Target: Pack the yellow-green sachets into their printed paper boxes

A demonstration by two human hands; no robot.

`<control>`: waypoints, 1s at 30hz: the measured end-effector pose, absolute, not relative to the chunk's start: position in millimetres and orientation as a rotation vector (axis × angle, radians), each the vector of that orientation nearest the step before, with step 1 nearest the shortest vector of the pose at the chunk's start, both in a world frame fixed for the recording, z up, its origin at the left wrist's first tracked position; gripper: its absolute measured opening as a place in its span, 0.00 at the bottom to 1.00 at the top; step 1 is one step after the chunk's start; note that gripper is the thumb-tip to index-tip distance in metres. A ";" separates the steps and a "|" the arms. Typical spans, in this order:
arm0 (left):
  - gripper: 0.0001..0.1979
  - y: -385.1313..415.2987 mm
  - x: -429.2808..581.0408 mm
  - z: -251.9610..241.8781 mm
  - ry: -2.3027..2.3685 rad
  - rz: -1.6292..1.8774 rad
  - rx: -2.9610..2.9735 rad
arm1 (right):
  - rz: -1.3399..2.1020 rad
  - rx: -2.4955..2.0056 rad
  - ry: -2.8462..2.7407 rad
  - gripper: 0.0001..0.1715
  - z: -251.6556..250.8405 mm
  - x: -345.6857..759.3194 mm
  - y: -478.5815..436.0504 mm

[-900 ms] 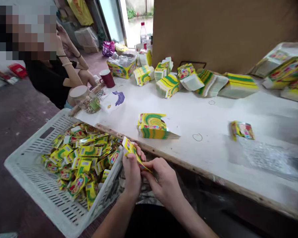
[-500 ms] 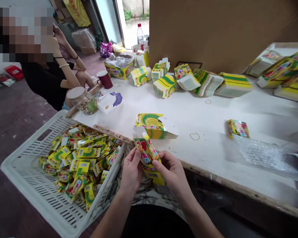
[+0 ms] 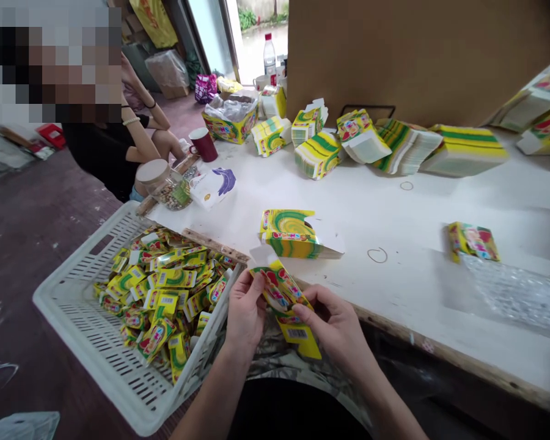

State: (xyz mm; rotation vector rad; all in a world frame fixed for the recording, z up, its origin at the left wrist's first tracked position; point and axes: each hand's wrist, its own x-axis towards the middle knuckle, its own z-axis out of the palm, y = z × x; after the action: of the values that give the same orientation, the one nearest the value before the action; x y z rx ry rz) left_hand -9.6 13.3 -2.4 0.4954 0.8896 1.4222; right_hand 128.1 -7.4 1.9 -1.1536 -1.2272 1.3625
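Between my two hands is a yellow-green printed carton (image 3: pixel 278 287), its end flaps sticking out at top and bottom. My left hand (image 3: pixel 247 308) pinches its left side near the top, thumb on the printed face. On the lower right edge my right hand (image 3: pixel 330 318) grips it with thumb and fingers. The carton is tilted, in front of the table edge. Just beyond it on the white table lies a stack of flat cartons (image 3: pixel 291 247). Left of my hands, a white plastic basket (image 3: pixel 64 318) holds many small cartons (image 3: pixel 165 278).
Bundles of flat cartons (image 3: pixel 318 156) line the back of the table (image 3: pixel 421 275) before a large cardboard sheet (image 3: pixel 394 55). A small carton (image 3: pixel 474 241) and bubble wrap (image 3: pixel 517 293) lie right. A mug (image 3: pixel 204 145), a jar (image 3: pixel 169 190) and a seated person (image 3: pixel 96 153) are left.
The view has shifted left, so things on the table appear further right. Both hands still hold the carton, which leans more and appears slightly lower.
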 end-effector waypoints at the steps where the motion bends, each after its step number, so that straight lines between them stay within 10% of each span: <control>1: 0.11 13.9 -11.0 -2.1 0.878 1.429 0.522 | 1.330 -1.159 -1.315 0.13 2.8 131.0 -8.2; 6: 0.14 18.4 -32.5 9.2 0.833 1.374 0.692 | 1.070 -1.138 -1.580 0.05 17.8 152.6 -13.5; 13: 0.53 4.5 -65.1 58.8 0.984 0.878 1.506 | 0.325 -1.013 -2.117 0.17 49.1 171.0 -17.7; 17: 0.39 -3.8 -40.9 46.2 1.057 0.517 1.688 | 0.272 -1.008 -1.986 0.13 42.2 158.6 -21.6; 21: 0.35 -11.7 -23.5 17.5 1.298 0.706 1.694 | 0.758 -1.214 -1.438 0.38 19.9 144.6 -29.0; 25: 0.39 -17.9 -19.8 6.0 1.204 0.730 1.905 | 1.644 -1.034 -0.876 0.32 6.3 127.7 -29.0; 30: 0.35 -13.3 -18.9 9.4 1.097 0.717 1.980 | 1.787 -0.921 -0.923 0.31 9.5 130.4 -20.0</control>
State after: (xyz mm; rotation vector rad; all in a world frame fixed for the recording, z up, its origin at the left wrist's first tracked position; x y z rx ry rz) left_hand -18.9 -13.3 9.4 1.9796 1.0966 0.7171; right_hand 130.4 -20.0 9.5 -0.9208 -0.9229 1.7874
